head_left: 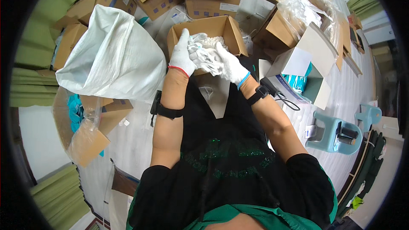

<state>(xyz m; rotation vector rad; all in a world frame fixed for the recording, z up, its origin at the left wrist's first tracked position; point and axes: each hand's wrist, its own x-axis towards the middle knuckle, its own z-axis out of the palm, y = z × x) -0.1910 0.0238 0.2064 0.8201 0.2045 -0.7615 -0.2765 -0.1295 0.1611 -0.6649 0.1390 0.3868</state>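
Note:
Both my hands wear white knit gloves, the left with a red cuff edge and the right with a blue one. Between them is a loose bundle of thin white strips (207, 61), too tangled to name exactly. My left hand (182, 54) grips it from the left side, and my right hand (232, 67) holds it from the right, thumb upward. The bundle hangs over the near side of an open cardboard box (234, 36). More white stringy material (213, 42) lies inside that box, partly hidden by my hands.
A large open white woven sack (115, 59) stands close on the left. Cardboard boxes (213, 5) crowd the far side. To the right are a white carton (313, 66) with teal packs and a blue stool (336, 134). A box with teal items (76, 113) sits at left.

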